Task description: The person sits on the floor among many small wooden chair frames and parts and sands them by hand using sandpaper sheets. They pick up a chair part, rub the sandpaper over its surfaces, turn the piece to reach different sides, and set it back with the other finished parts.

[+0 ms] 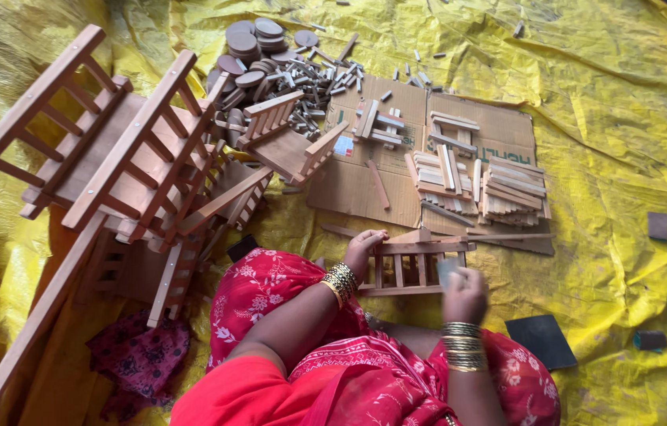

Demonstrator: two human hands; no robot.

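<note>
Yellow sheeting (601,102) is covering the floor, with two cardboard pieces (499,126) lying side by side and one pile of round wooden discs (250,47) behind. One small slatted wooden frame (408,264) is sitting between two hands: the left hand (363,248) is gripping its left end, while the right hand (466,296), blurred, is closing on a small pale block (448,270) against its right end.

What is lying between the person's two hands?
In the head view, a small slatted wooden frame spans the gap: the left hand grips its left end, while the right hand, blurred, presses a small pale block against its right end.
</note>
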